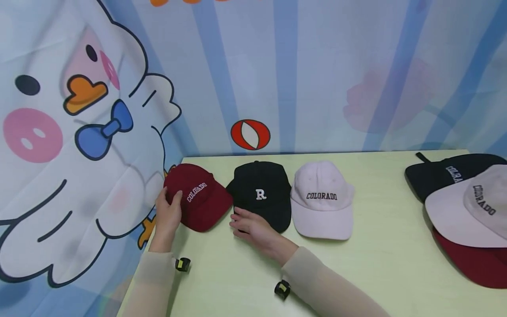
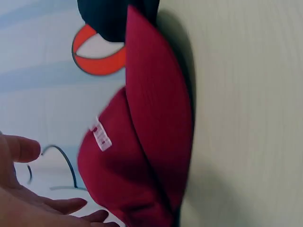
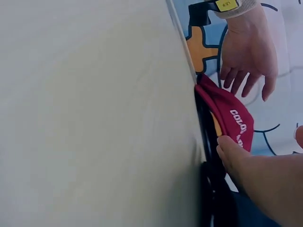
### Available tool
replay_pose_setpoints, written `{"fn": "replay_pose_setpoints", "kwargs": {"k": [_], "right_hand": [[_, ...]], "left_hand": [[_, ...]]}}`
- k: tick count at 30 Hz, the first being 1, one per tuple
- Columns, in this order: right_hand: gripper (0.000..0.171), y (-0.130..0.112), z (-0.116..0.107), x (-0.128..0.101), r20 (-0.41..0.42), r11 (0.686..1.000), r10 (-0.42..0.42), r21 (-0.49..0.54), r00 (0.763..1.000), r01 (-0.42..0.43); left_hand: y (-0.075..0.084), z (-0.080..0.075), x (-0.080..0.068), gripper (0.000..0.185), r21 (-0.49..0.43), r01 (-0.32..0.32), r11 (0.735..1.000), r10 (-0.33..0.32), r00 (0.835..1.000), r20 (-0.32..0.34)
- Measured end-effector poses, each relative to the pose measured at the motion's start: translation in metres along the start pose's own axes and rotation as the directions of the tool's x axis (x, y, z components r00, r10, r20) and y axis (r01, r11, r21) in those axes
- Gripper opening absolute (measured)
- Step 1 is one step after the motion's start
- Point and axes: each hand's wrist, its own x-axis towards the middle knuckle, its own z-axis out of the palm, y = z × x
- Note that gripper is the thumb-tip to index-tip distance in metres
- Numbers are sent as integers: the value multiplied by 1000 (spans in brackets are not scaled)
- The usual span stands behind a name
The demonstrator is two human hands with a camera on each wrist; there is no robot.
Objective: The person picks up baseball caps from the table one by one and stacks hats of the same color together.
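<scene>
At the left end of the table a dark red cap [image 1: 210, 204] lettered COLORADO lies with its brim toward the lower right. My left hand [image 1: 168, 215] is at its left side, fingers loosely spread; the left wrist view shows the fingertips close by the crown of the red cap [image 2: 156, 99]. To the right sits a black cap [image 1: 273, 202] with a white R, its brim facing me. My right hand [image 1: 257, 231] is extended in front of that brim, fingers fairly straight and partly overlapping it. A pale pinkish-white COLORADO cap [image 1: 322, 220] stands right beside the black one.
On the table's right side lies an overlapping group: a black cap [image 1: 425, 176], a white cap [image 1: 455, 215] and a red cap [image 1: 471, 264]. Behind the pale green table [image 1: 388, 273] hangs a cartoon-printed cloth [image 1: 317, 79], which also runs along the left edge.
</scene>
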Motion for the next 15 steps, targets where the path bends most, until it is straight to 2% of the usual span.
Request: {"fn": "replay_pose_setpoints", "kwargs": {"k": [7,11,15], "right_hand": [[68,4,2,11,32,994,27,102,999,-30],[67,7,1,16,43,988,34,150,999,-40],[66,8,0,18,68,981,31,187,997,-44]], "left_hand": [[-15,-14,24,80,1,99,995,-99,994,36],[-19,-18,32,77,-64,146,987,-141,987,76],[-19,-21,36,74,-148,172,974,-163,984,72]]}}
